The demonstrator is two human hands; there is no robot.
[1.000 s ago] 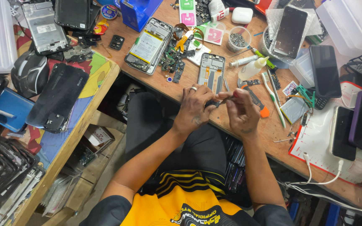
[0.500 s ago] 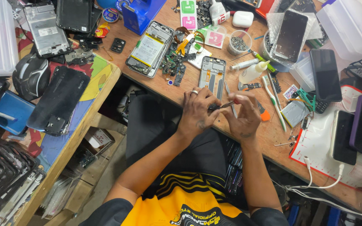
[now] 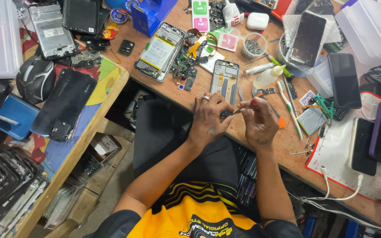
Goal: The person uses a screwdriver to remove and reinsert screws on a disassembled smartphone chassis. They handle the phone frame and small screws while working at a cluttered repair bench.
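Observation:
My left hand and my right hand meet over the front edge of the wooden workbench. Between their fingertips they pinch a small dark phone part; my right hand also grips a thin tool with a red tip. A ring sits on one left finger. Just beyond the hands lies a stripped phone frame. Further left rests an opened phone with its battery showing, beside a pile of small circuit pieces.
Several phones lie at the right near a white mat and charging cable. A cup of screws, glue bottle, toothbrush and blue box stand behind. A side table at the left carries phone backs.
Both hands have stayed together at the bench edge, with only small finger shifts on the part. The camera view has moved slightly.

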